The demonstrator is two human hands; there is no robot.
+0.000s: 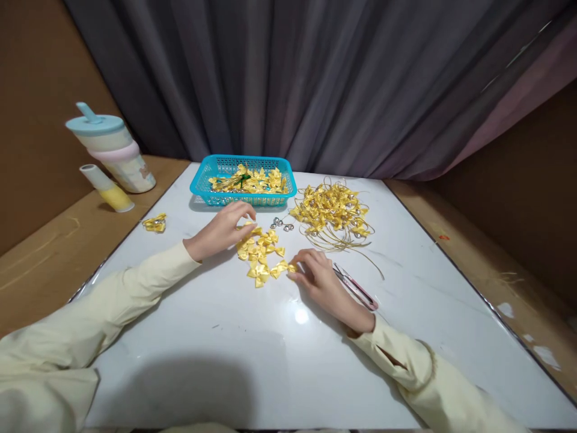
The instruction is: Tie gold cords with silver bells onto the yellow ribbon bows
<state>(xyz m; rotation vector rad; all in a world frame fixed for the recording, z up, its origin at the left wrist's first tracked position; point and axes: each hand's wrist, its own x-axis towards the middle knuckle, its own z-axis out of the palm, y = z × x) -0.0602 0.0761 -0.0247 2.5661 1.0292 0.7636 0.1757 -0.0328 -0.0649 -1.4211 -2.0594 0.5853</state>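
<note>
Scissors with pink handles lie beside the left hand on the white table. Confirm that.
Not right. The head view shows the scissors with pink handles lying beside the right hand, not the left one, on the white table.

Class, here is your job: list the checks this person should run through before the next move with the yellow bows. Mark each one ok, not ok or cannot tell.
1. Left hand on the loose bows: ok, its fingertips rest on the pile's upper edge.
2. Right hand holding a single bow: cannot tell, its fingertips touch the bow but the grip is hidden.
3. Snips clear of the fingers: ok, they lie flat beside the right hand.
4. Silver bells close by: ok, just above the loose bows.
5. Basket upright: ok, with bows inside.
6. All bows gathered: not ok, a stray bow lies apart at far left.
</note>
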